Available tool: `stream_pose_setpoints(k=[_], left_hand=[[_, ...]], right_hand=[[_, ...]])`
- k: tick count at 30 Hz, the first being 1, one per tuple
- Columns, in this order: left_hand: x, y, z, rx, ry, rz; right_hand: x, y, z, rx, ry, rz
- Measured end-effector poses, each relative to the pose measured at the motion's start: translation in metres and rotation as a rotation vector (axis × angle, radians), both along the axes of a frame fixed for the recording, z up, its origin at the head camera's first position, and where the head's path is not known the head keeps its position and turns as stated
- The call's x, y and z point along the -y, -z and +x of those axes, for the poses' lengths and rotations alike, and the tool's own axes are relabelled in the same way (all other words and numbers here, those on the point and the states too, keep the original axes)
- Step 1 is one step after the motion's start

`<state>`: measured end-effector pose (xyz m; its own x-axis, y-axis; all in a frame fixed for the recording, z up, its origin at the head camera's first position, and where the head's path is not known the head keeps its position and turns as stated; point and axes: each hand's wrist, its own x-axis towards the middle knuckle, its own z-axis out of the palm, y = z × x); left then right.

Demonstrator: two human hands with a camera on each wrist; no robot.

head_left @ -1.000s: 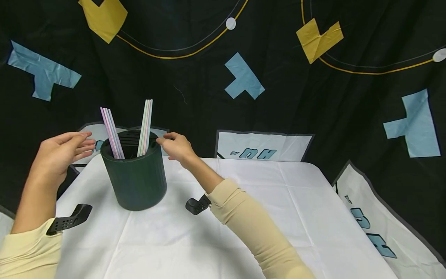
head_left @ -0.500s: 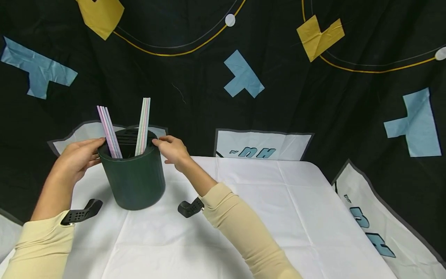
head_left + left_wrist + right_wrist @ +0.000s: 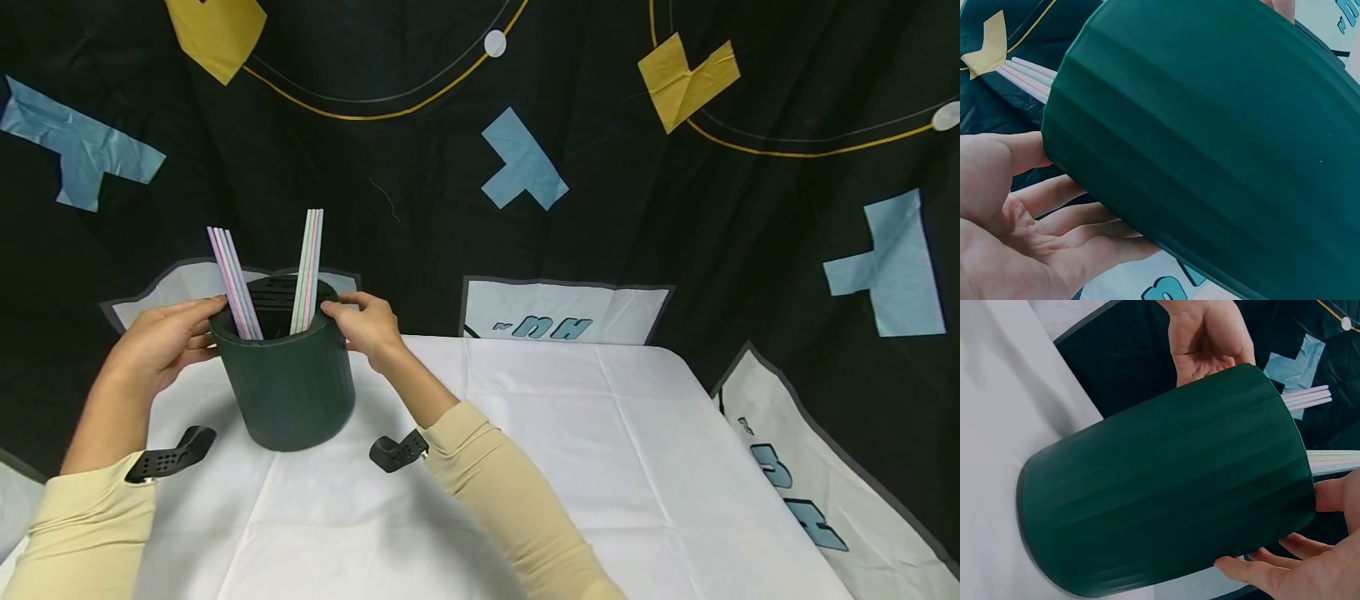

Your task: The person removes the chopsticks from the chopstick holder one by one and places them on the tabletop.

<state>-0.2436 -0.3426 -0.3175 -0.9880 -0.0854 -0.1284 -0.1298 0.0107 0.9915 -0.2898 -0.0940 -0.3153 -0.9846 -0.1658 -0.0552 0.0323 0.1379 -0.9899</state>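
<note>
A dark green ribbed cup (image 3: pixel 288 387) stands on the white table (image 3: pixel 540 467) at the left. Two bunches of pastel straws (image 3: pixel 234 285) (image 3: pixel 309 268) stick up out of it. My left hand (image 3: pixel 161 346) holds the cup's left side near the rim, thumb in front and fingers behind. My right hand (image 3: pixel 365 323) grips the right side at the rim. In the left wrist view the cup (image 3: pixel 1222 144) fills the frame against my left hand's (image 3: pixel 1016 225) palm. The right wrist view shows the cup (image 3: pixel 1166 500) with my right hand's fingers (image 3: pixel 1297 569) curled under its rim.
A black backdrop (image 3: pixel 420 208) with blue and yellow shapes hangs just behind the table. The cloth-covered table runs to the right, its corner edge at the far right (image 3: pixel 712 392). Black camera mounts (image 3: pixel 168 454) (image 3: pixel 393 450) sit at both wrists.
My left hand came in from the left and closed on the cup's side. My right hand shifted slightly left onto the rim. The cup has barely moved.
</note>
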Motion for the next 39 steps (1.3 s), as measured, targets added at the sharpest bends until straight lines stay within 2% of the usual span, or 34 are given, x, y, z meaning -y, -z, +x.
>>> stream_pose_setpoints(k=[8, 15, 19, 26, 32, 39], left_hand=[[0.003, 0.001, 0.004, -0.014, -0.001, 0.055], [-0.003, 0.0, 0.006, -0.029, -0.016, 0.079], [-0.011, 0.001, 0.005, -0.029, -0.014, 0.044], [-0.034, 0.002, 0.001, -0.051, 0.02, -0.153], [-0.053, 0.002, 0.0, -0.071, 0.054, -0.152], [-0.083, 0.002, -0.005, -0.051, 0.062, -0.196]], right_hand=[[0.002, 0.0, 0.002, 0.009, 0.005, -0.03], [-0.002, -0.001, 0.002, 0.009, -0.01, -0.038], [-0.013, 0.0, 0.001, 0.005, -0.024, -0.033], [-0.039, 0.0, -0.001, 0.0, -0.056, -0.04], [-0.063, -0.001, -0.002, 0.011, -0.075, -0.013], [-0.095, -0.003, -0.004, 0.028, -0.071, -0.013]])
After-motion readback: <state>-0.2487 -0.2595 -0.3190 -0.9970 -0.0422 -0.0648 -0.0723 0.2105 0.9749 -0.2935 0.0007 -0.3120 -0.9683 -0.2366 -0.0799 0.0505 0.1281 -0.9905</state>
